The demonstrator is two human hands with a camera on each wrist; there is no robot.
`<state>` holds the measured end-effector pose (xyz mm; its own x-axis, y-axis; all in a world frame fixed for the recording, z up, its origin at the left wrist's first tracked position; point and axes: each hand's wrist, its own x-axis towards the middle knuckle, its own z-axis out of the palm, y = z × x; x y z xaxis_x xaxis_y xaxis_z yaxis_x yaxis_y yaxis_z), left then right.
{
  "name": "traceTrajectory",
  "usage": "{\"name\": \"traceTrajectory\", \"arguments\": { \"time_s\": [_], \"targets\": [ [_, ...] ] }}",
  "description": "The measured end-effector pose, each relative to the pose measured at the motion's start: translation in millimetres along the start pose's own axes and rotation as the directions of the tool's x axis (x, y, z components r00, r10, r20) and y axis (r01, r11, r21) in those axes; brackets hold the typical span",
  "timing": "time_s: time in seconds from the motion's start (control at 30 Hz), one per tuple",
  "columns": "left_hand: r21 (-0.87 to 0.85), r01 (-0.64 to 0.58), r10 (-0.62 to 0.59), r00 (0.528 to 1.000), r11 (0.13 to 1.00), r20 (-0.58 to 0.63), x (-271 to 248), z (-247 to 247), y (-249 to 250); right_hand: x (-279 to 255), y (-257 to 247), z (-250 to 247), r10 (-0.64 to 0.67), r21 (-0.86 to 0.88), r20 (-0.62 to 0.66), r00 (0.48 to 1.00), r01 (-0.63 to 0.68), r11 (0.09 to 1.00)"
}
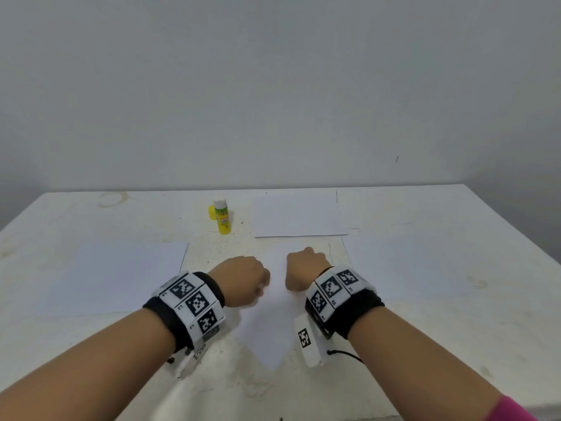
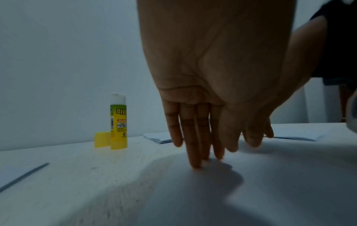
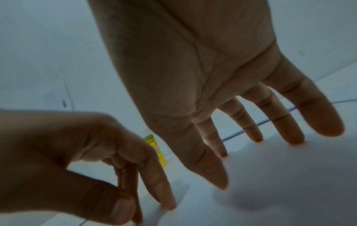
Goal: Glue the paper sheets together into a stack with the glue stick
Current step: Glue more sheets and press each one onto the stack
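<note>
At the middle of the white table (image 1: 455, 344), turned cornerwise: centre sheet (image 1: 273, 329), pinned under both hands. Left hand (image 1: 239, 279) released, not clenched, gripping nothing; fingers (image 2: 195, 152) straight and close together, pointing down, tips touching the paper near its left edge. Right hand (image 1: 303, 270) likewise released; fingers (image 3: 289, 122) straight and spread, tips resting on the same sheet (thumb stretched toward the left hand, seen from the right wrist). Hands near each other, not touching.

Beyond the hands, toward the wall: glue stick (image 1: 223, 218), upright, uncapped, white top showing, with yellow cap (image 1: 211, 212) just beside it on the left. Right of the stick, well apart from the hands: far sheet (image 1: 299, 215), lying flat; looks like more than one layer at its near corner in the left wrist view, count unclear. Flat on either side of the centre sheet: left sheet (image 1: 121, 275) and right sheet (image 1: 409, 268).

Strapped round each wrist: black band with black-and-white marker tiles (image 1: 191, 302).
</note>
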<state>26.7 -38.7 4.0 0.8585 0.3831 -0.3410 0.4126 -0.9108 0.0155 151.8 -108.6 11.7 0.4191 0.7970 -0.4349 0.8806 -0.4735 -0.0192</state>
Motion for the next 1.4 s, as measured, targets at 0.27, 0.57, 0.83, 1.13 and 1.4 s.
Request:
{"name": "traceTrajectory", "arguments": {
  "time_s": [0.27,0.57,0.83,1.13,1.4],
  "targets": [
    [0.003,0.129,-0.129,0.99,0.992,0.049,-10.8,7.8,-20.6,-0.4,-32.1,14.3,-0.183,0.023,0.036,0.982,0.183,0.983],
    [0.002,0.202,-0.196,0.945,0.979,0.261,-9.7,12.1,-20.9,4.7,-37.9,4.4,-0.354,0.033,0.13,0.926,0.353,0.935],
    [0.004,0.191,-0.186,0.95,0.981,0.25,-8.1,16.3,-26.3,6.7,15.0,-2.7,-0.187,0.06,0.116,0.976,0.181,0.982],
    [0.104,0.218,-0.225,0.973,0.97,0.055,-18.9,-0.8,-33.6,0.8,5.9,2.4,-0.162,-0.023,-0.086,0.983,0.16,0.987],
    [0.07,0.191,-0.192,0.981,0.979,0.007,-22.0,8.7,-34.9,-3.4,-29.8,11.4,-0.155,-0.042,-0.055,0.986,0.153,0.987]
  ]
}}
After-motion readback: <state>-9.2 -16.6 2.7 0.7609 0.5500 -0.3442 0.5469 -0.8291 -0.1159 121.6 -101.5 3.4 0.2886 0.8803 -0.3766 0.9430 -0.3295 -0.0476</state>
